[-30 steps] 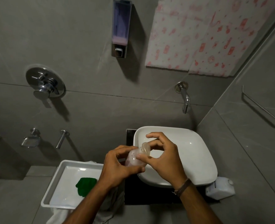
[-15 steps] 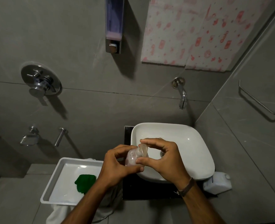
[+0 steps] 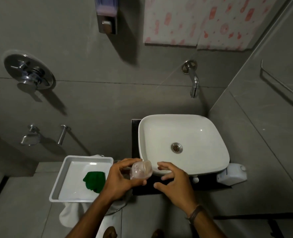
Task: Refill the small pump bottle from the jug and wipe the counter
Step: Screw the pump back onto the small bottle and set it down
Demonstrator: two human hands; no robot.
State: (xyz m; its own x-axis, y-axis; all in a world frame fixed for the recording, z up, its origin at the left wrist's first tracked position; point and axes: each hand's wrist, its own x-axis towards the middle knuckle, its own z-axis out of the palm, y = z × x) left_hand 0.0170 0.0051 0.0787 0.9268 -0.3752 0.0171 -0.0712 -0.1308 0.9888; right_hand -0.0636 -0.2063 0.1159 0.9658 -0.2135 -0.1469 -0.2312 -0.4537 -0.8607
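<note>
My left hand (image 3: 120,178) grips a small clear bottle (image 3: 140,171) with pinkish liquid, its open mouth tilted towards me, just left of the white basin (image 3: 211,134). My right hand (image 3: 174,182) hovers beside the bottle with fingers spread, holding nothing I can see. A white jug (image 3: 231,174) lies on the dark counter (image 3: 159,190) at the basin's right front corner. A small white part (image 3: 195,180), maybe the pump cap, rests on the counter near the jug. A green cloth (image 3: 94,180) lies in a white tray (image 3: 59,179) to the left.
A wall tap (image 3: 193,79) hangs above the basin. A soap dispenser (image 3: 107,14) is mounted higher up. A shower mixer (image 3: 28,74) and two chrome fittings are on the left wall. A towel rail (image 3: 280,85) runs along the right wall. White fabric hangs under the tray.
My right hand has come off the bottle's top and opened. Both hands and the bottle have dropped lower, away from the basin's middle, uncovering the drain.
</note>
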